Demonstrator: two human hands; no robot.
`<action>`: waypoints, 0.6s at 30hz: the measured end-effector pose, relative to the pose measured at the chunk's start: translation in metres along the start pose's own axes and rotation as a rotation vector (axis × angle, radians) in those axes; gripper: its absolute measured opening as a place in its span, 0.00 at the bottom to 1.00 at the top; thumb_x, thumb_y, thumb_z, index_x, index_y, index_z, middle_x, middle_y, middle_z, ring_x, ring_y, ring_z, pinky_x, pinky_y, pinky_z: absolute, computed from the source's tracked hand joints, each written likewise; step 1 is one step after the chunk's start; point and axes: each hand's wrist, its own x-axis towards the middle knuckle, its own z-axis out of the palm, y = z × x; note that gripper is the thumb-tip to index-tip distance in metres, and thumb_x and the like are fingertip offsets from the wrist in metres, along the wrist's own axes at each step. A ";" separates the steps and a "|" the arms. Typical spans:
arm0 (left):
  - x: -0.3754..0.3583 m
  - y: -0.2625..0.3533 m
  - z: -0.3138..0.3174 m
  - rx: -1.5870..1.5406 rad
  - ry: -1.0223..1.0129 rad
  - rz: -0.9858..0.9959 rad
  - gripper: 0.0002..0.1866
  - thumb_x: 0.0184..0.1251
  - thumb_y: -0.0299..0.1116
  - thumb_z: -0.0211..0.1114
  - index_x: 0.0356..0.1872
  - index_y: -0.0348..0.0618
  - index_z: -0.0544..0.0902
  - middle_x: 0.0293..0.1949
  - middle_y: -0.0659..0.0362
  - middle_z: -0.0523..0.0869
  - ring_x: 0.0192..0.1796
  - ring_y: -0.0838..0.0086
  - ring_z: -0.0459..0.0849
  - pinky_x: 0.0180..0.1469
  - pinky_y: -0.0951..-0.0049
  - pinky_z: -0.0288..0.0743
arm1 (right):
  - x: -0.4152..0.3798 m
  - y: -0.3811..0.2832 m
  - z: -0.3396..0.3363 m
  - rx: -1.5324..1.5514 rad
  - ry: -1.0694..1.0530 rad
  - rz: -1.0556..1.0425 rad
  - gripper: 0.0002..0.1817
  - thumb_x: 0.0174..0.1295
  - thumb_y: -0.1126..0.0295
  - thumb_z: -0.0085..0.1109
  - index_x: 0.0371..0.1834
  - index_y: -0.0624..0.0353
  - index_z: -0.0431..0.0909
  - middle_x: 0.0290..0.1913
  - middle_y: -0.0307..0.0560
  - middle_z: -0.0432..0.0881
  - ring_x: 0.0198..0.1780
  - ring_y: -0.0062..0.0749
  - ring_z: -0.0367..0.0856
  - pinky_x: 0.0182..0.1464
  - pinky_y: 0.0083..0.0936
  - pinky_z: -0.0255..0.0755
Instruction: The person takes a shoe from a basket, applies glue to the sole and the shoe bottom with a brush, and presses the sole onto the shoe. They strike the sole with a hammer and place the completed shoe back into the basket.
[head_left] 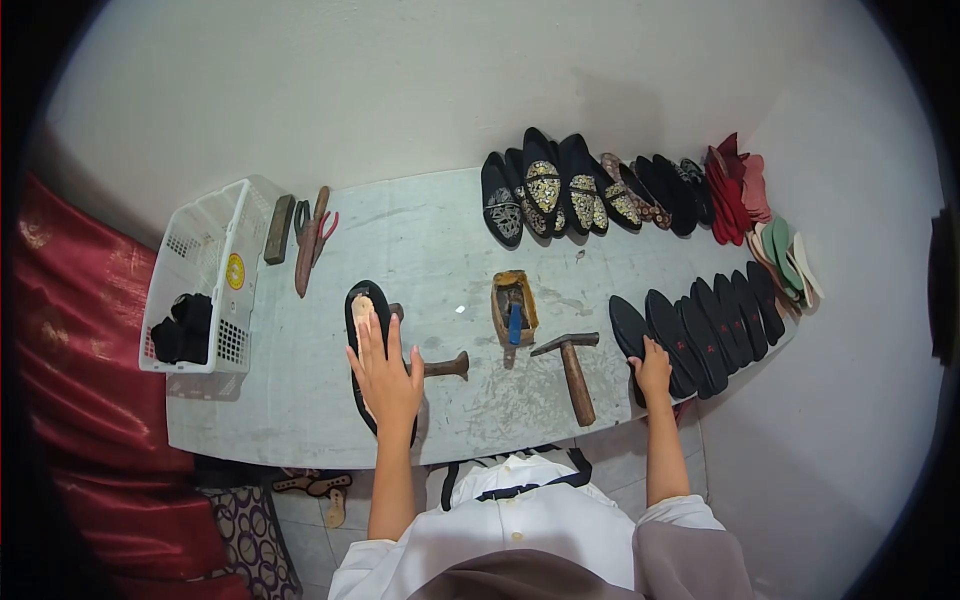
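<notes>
My left hand [387, 378] lies flat with fingers spread on an upturned black shoe [357, 292], whose underside shows a beige patch. A metal shoe last stand [447, 367] sticks out from beneath the shoe. My right hand [653, 372] grips the edge of the nearest black sole [627, 322], at the left end of a row of black soles [707, 345]. Between my hands lies a hammer [577, 383] with a wooden handle. Behind it sits a stained, yellowish container [533, 285] with a blue-handled brush [515, 325] in it.
At the left stands a white plastic basket [232, 215] holding black items [185, 328]. Beside it lie a dark block [279, 230], a wooden-handled tool [306, 258] and red-handled pincers [328, 230]. Decorated black shoes [542, 185], red pieces [727, 195] and green insoles [778, 250] line the back right.
</notes>
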 end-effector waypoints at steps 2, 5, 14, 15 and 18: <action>0.000 0.000 0.001 -0.007 0.008 -0.002 0.29 0.60 0.38 0.58 0.64 0.49 0.68 0.70 0.54 0.60 0.73 0.60 0.54 0.71 0.49 0.43 | 0.003 0.008 0.002 0.024 0.013 -0.048 0.33 0.51 0.62 0.67 0.62 0.57 0.68 0.58 0.53 0.73 0.58 0.51 0.71 0.56 0.44 0.67; 0.000 -0.001 0.000 -0.016 0.013 -0.003 0.29 0.60 0.38 0.58 0.65 0.50 0.68 0.70 0.54 0.60 0.73 0.61 0.54 0.71 0.49 0.43 | 0.007 0.018 0.002 0.083 0.002 -0.097 0.34 0.49 0.63 0.68 0.61 0.57 0.69 0.58 0.53 0.73 0.56 0.51 0.71 0.55 0.44 0.68; -0.003 -0.003 -0.004 -0.062 0.020 0.000 0.29 0.59 0.37 0.58 0.65 0.51 0.68 0.69 0.54 0.61 0.73 0.61 0.55 0.71 0.50 0.44 | 0.015 0.027 -0.003 0.308 0.032 -0.159 0.34 0.38 0.69 0.75 0.54 0.65 0.74 0.52 0.60 0.76 0.54 0.53 0.74 0.58 0.37 0.67; -0.003 -0.003 -0.005 -0.057 0.022 0.004 0.29 0.59 0.37 0.58 0.65 0.50 0.68 0.69 0.54 0.61 0.72 0.61 0.55 0.71 0.50 0.44 | 0.014 0.027 -0.002 0.293 0.052 -0.152 0.35 0.37 0.69 0.75 0.53 0.66 0.74 0.52 0.60 0.76 0.54 0.53 0.74 0.58 0.37 0.67; -0.003 -0.004 -0.004 -0.058 0.029 0.007 0.29 0.59 0.37 0.58 0.65 0.50 0.68 0.69 0.54 0.62 0.72 0.61 0.55 0.71 0.50 0.44 | 0.016 0.023 -0.002 0.223 0.081 -0.124 0.35 0.37 0.69 0.75 0.53 0.67 0.74 0.52 0.61 0.77 0.54 0.52 0.75 0.58 0.37 0.67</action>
